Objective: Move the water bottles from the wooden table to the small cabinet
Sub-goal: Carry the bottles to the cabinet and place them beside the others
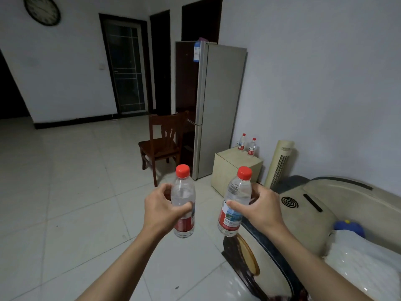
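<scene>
Carry step. Left hand (161, 210) fingers wrapped round left bottle (183, 202); right hand (261, 208) fingers wrapped round right bottle (235, 199). Both upright, well short of small cabinet (235, 168). Two bottles (247, 143) occupy cabinet's back edge; judge best to set new pair at cabinet's front, not knocking those.

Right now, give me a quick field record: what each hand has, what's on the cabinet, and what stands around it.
left hand: holds left bottle, upright, red cap on
right hand: holds right bottle, slightly tilted, red cap on
small cabinet: two bottles on cabinet stand on top, near the wall
beside cabinet: fridge on its left, tower fan on its right
chair: in front of fridge
</scene>
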Demonstrator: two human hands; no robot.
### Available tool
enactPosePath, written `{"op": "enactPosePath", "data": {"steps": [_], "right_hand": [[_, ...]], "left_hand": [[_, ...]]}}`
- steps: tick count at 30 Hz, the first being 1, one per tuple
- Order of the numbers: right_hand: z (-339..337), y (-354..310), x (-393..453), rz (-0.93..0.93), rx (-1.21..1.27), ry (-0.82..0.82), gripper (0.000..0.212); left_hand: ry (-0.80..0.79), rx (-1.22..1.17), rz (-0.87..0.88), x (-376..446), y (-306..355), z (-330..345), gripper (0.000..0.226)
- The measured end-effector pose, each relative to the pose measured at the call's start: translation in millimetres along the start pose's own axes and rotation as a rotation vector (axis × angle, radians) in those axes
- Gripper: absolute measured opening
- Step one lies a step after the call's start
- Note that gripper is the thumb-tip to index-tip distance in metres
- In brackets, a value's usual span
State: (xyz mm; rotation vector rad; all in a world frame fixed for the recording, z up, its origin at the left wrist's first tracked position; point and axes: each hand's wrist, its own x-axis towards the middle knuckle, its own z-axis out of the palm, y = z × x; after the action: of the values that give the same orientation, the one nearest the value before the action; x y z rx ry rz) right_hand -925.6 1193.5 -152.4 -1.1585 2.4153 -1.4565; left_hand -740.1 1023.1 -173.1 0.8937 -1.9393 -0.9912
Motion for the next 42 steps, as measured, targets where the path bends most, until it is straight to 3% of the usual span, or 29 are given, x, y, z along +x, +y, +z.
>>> {"op": "enactPosePath", "data": {"steps": [16, 34, 42], "right_hand": [[62, 54, 257, 0.046, 0.054, 0.022, 0.04], [145, 52, 489, 0.13, -0.039, 0.235, 0.039], [182, 80, 579, 0.204, -0.051, 0.202, 0.045]], "left_hand": [[-0.087, 0.072, 0.015, 257, -37, 76, 0.056], [-0.195, -0.127, 0.076, 541, -113, 145, 0.048], [-0.241, -0.114, 0.041, 635, -156, 181, 0.047]]}}
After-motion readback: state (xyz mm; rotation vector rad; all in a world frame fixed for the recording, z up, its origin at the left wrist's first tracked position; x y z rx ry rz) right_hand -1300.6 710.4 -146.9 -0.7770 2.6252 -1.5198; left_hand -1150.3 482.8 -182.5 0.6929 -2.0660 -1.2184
